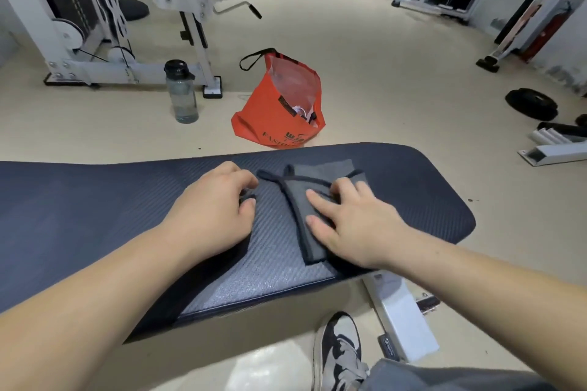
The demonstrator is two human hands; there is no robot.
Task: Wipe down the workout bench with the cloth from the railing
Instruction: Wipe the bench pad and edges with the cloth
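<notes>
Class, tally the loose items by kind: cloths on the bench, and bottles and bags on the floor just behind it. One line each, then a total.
cloth: 1
water bottle: 1
orange bag: 1
Total: 3

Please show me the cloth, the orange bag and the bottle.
grey cloth with dark hem (324, 170), head view, on its upper fold.
orange fabric bag (265, 108), head view, on its front panel.
clear plastic water bottle (182, 98), head view, on its body.
</notes>
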